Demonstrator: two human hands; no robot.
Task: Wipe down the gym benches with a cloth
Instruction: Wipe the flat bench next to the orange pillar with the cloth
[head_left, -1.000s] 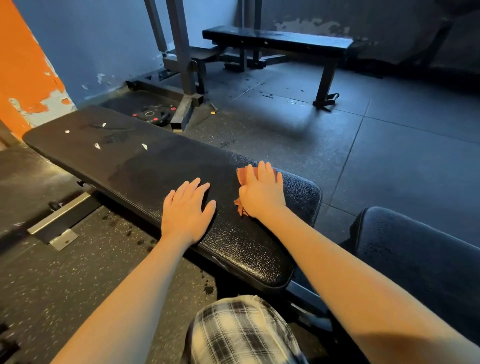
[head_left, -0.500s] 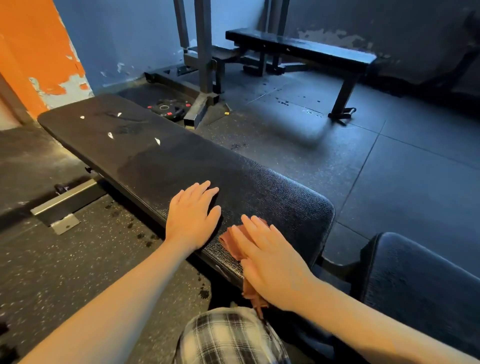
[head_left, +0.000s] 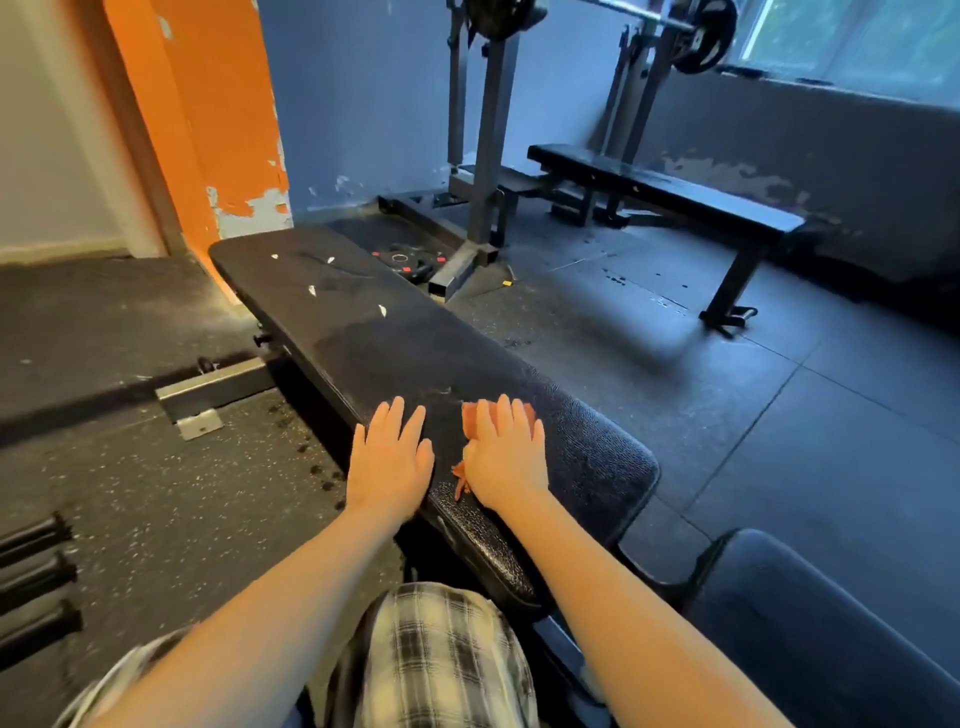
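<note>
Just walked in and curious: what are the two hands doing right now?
Left hand: open, flat on the bench, holding nothing.
Right hand: open, fingers straight, pressing the cloth onto the bench.

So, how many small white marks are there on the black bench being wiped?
4 white marks on the bench, far half: two near the far end, one just nearer, one toward the middle. Fainter ones may go unseen.

Both arms were stretched forward; the left hand (head_left: 389, 462) lay flat at the left edge of the bench (head_left: 363, 332), the right hand (head_left: 506, 457) just beside it, fingers straight
</note>
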